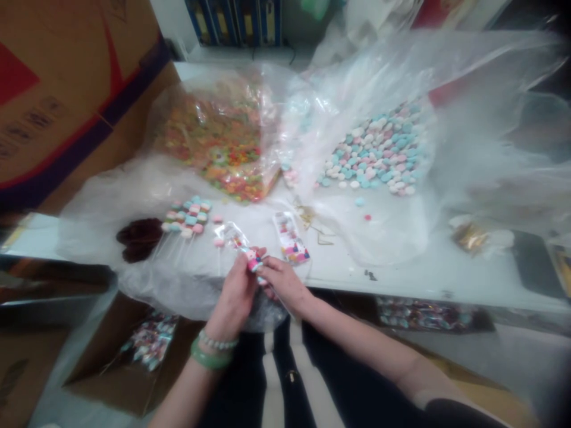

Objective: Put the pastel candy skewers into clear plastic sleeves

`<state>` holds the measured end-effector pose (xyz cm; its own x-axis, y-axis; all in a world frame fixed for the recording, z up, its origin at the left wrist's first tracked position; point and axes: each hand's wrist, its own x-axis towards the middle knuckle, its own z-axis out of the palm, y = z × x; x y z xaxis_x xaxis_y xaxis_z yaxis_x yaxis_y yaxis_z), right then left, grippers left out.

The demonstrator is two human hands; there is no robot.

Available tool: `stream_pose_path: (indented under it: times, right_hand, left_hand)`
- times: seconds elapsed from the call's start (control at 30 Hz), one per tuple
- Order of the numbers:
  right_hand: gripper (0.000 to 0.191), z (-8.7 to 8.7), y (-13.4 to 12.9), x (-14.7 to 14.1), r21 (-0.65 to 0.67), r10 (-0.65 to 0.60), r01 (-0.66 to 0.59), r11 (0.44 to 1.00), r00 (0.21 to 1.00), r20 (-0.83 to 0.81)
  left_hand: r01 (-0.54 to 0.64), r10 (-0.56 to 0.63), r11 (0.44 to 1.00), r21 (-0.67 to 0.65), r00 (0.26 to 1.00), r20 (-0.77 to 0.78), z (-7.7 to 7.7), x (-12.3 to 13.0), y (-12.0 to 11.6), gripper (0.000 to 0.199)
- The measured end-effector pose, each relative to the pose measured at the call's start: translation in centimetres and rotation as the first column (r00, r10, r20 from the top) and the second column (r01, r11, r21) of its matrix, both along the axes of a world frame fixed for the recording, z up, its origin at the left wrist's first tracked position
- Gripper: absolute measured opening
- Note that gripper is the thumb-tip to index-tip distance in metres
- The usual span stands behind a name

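Both hands meet over the table's front edge. My left hand (241,279) is closed on the printed end of a small clear candy bag (253,259). Beside it, my right hand (281,278) pinches a candy skewer (262,282) at the bag's lower end; its pale stick runs down below the fingers. Just right of the hands lies a printed clear packet (291,238) with coloured pieces showing. To the left rests a cluster of candy skewers (187,219) in pink, blue and white, their sticks toward me. Blur hides how far the skewer sits inside the bag.
At the back are a bag of orange and green candies (214,142) and an open bag of pastel candies (379,148). Gold ties (473,236) lie right. A dark brown object (139,238) sits left. Below stands a carton (111,386) holding skewers; a large carton (66,89) rises left.
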<state>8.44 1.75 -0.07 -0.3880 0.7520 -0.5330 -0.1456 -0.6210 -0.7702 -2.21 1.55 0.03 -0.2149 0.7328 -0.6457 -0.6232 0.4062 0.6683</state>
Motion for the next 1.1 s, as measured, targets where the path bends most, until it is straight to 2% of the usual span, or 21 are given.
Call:
stream_pose_path:
  times: [0.33,0.43,0.53,0.6,0.7,0.8,0.9,1.03,1.1]
  right_hand:
    - [0.018,-2.5,0.4,-1.0,-0.150,-0.086,0.071,0.986,0.992,-0.096]
    - [0.023,-2.4,0.4,-0.9,-0.139,-0.091,0.071,0.988,0.986,-0.140]
    - [0.029,-1.7,0.3,-0.2,-0.108,-0.046,0.028,0.994,0.985,-0.168]
    - [0.028,-1.3,0.1,0.4,-0.067,0.018,-0.025,0.997,0.995,-0.102]
    - [0.025,-1.0,-0.5,0.9,0.019,0.074,-0.076,0.997,0.991,0.112]
    - [0.015,-1.2,-1.0,1.0,0.160,0.037,-0.091,0.983,0.950,0.309]
    - [0.012,-1.6,-1.0,1.0,0.296,0.019,-0.164,0.941,0.899,0.437]
    - [0.006,-1.9,-0.6,1.4,0.338,-0.016,-0.237,0.911,0.797,0.604]
    - [0.010,-1.9,-0.6,1.5,0.366,-0.034,-0.226,0.903,0.810,0.585]
  left_hand:
    - [0.070,-0.045,0.989,0.130,0.981,-0.187,-2.1,0.0,-1.0,0.031]
    - [0.080,-0.063,0.989,0.125,0.988,-0.139,-2.1,-0.2,-0.6,0.031]
    - [0.045,-0.045,0.998,0.051,0.999,0.000,-1.5,-0.9,0.1,0.021]
    - [-0.012,0.010,1.000,0.018,0.998,0.066,-1.0,-1.7,0.4,0.011]
    - [-0.058,0.058,0.998,0.001,0.995,0.082,-0.7,-3.1,0.7,0.006]
    - [-0.036,0.039,0.999,-0.035,0.993,0.109,-0.6,-4.4,0.8,0.010]
    - [-0.012,0.011,1.000,0.005,0.987,0.163,-0.4,-5.0,0.9,0.007]
    - [-0.068,0.054,0.993,0.094,0.988,0.144,-0.1,-4.6,1.2,0.014]
    - [-0.117,0.101,0.986,0.120,0.986,0.131,0.0,-4.1,1.3,0.020]
